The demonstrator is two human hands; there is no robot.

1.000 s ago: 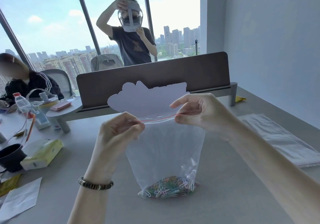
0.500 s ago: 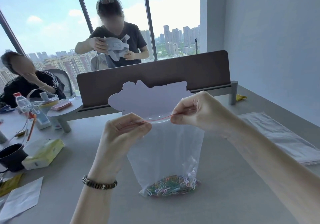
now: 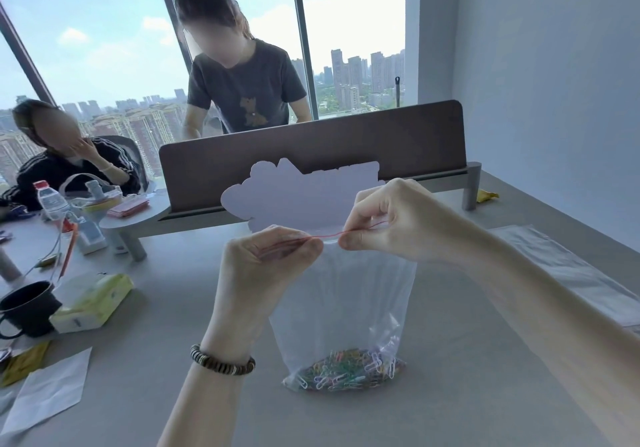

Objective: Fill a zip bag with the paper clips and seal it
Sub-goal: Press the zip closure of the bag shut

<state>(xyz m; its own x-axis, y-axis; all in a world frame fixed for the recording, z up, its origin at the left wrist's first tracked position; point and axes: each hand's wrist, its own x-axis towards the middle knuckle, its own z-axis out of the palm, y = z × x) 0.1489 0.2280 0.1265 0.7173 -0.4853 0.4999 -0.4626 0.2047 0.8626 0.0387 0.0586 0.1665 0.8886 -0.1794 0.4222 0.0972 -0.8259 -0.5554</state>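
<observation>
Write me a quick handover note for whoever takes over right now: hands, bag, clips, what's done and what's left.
Left hand: pinching the red zip strip at the bag's top left.
Right hand: pinching the same strip further right; only a short stretch shows between the hands.
Zip bag: held upright, its bottom resting on the grey table.
Paper clips: coloured, piled in the bag's bottom; none visible loose on the table.
Done: filling.
Left: press the strip closed along its full width; whether any part is sealed cannot be told.
</observation>
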